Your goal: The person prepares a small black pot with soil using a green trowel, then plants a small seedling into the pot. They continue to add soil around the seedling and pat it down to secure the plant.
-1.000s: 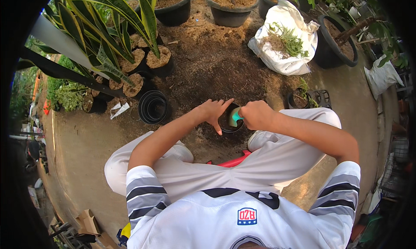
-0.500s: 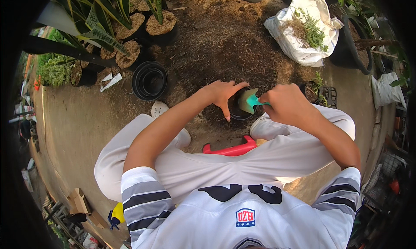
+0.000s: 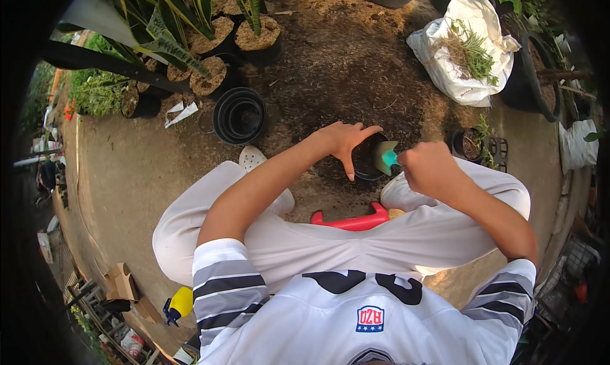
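Note:
On the ground between my feet stands a small black plant pot (image 3: 365, 159). My left hand (image 3: 345, 140) cups its left side, thumb and forefinger spread along the rim. In my right hand (image 3: 430, 166), closed in a fist, is a hand trowel (image 3: 385, 158) with a turquoise neck and a dull greenish blade. The trowel's blade leans over the right part of the pot, its tip at the opening. Shadow hides how much soil the pot holds. Dark loose soil (image 3: 324, 79) spreads beyond my hands.
Nested black pots (image 3: 239, 116) stand left of my hands, near potted snake plants (image 3: 260, 34). A white sack (image 3: 438, 63) with pulled plants lies far right. A small potted plant (image 3: 469, 145) is beside my right knee. A red plastic object (image 3: 352, 222) lies before my legs.
The whole view has shifted, so things appear farther right. My right hand and the trowel have come slightly nearer to me; the blade has tilted. My left hand stays at the pot.

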Tool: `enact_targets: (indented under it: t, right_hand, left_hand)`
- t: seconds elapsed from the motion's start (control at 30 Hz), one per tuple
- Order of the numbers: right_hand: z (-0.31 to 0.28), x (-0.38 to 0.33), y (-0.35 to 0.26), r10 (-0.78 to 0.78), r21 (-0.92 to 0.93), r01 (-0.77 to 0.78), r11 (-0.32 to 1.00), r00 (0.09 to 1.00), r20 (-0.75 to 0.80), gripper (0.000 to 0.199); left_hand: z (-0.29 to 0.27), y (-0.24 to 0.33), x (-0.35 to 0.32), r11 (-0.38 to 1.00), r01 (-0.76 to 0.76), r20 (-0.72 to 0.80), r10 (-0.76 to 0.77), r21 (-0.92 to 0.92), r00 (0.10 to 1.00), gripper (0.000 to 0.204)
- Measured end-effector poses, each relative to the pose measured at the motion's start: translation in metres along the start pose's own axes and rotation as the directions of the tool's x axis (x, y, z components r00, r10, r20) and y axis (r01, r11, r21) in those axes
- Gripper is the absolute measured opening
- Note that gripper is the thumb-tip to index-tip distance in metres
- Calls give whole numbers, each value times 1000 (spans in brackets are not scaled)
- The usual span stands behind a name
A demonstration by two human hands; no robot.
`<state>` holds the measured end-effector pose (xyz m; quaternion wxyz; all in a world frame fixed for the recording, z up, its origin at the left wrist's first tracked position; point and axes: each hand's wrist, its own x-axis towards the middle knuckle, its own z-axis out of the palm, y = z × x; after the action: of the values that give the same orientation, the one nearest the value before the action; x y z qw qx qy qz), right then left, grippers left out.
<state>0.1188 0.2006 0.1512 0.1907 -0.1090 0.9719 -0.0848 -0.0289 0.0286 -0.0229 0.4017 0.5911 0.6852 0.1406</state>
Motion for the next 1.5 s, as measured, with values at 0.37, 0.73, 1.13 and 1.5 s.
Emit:
enact_targets:
  t: [0.37,0.73,1.13,1.5]
  right_hand:
    - [14,-1,3,34,64,-31,997,998,-44,8]
    - [13,0,19,35,89,-35,995,999,5,11]
    - [31,-5,15,94,168,-95,981,995,12,21]
    - [33,-8,17,117,155,-119,981,993,26,22]
  left_hand:
    - [-6,4,1,999,29,42,-28,-36,999,144]
    - [-8,7,1,995,30,36,-26,-98,999,142]
    - [-9,9,-1,994,36,46,-31,-106,998,141]
    - [-7,11,-2,990,79,33,-75,-119,997,152]
